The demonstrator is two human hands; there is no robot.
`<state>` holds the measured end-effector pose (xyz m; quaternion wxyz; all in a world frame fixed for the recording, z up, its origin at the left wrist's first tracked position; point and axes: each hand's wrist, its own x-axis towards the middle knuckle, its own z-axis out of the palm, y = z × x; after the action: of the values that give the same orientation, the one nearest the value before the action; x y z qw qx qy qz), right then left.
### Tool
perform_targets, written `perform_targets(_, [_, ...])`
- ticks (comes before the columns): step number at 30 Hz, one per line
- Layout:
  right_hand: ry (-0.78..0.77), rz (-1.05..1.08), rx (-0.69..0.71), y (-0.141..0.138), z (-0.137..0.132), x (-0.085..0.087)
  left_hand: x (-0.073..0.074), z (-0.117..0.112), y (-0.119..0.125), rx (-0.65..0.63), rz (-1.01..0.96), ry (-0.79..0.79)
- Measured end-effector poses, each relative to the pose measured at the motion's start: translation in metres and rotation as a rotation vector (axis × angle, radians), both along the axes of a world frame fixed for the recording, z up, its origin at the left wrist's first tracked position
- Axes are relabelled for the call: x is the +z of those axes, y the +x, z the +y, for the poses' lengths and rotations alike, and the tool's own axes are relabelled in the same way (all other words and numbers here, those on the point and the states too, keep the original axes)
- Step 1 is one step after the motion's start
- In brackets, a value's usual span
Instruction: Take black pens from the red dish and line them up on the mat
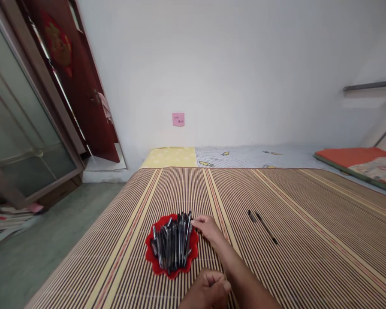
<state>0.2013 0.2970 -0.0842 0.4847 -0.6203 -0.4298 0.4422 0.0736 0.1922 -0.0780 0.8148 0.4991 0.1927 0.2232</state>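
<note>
On brown-striped woven matting (128, 274), a red scalloped dish (172, 275) is heaped with black pens (176, 244). At its five o'clock, the left hand (209, 289) is curled, any contents hidden; at two, the right hand (206, 225) is pinched against the pens, hold unclear. At three, a loose black pen (266, 228) is seen.

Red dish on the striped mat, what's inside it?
The red dish holds a heap of pens, mostly dark, some with clear parts. They cover most of its bottom, so anything beneath them can't be seen.
</note>
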Motion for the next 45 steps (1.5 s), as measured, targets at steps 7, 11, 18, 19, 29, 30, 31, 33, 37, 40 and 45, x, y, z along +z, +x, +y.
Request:
perform_targets(7, [0.067,-0.003,-0.037,0.0,-0.001,-0.001,-0.006,0.001,0.002,-0.027,-0.061,-0.006])
perform_targets(11, [0.092,0.013,-0.049,-0.009,0.005,-0.002,0.0,0.0,0.002,-0.049,-0.054,-0.007])
perform_targets(18, [0.107,0.175,-0.124,0.013,-0.01,-0.003,-0.006,0.001,0.004,-0.016,-0.078,-0.042])
perform_targets(19, [0.113,0.205,-0.148,0.018,-0.015,-0.001,-0.009,0.002,0.005,-0.008,-0.077,-0.042])
perform_targets(29, [0.222,0.706,-0.238,0.038,-0.083,0.022,-0.027,0.022,0.014,0.306,-0.231,-0.325])
perform_targets(30, [0.201,0.719,-0.235,0.037,-0.086,0.022,-0.028,0.025,0.013,0.297,-0.246,-0.345])
perform_targets(31, [0.176,0.723,-0.237,0.036,-0.088,0.023,-0.028,0.027,0.01,0.279,-0.255,-0.343])
perform_targets(33, [0.129,0.723,-0.229,0.033,-0.09,0.023,-0.027,0.029,0.005,0.241,-0.262,-0.283])
perform_targets(37, [0.084,0.732,-0.187,0.028,-0.09,0.02,-0.022,0.031,-0.002,0.195,-0.228,-0.193])
perform_targets(40, [0.108,0.733,-0.162,0.024,-0.09,0.019,-0.019,0.029,-0.002,0.218,-0.194,-0.183])
perform_targets(45, [0.168,0.707,-0.079,0.017,-0.094,0.024,-0.01,0.02,-0.001,0.303,-0.176,-0.192])
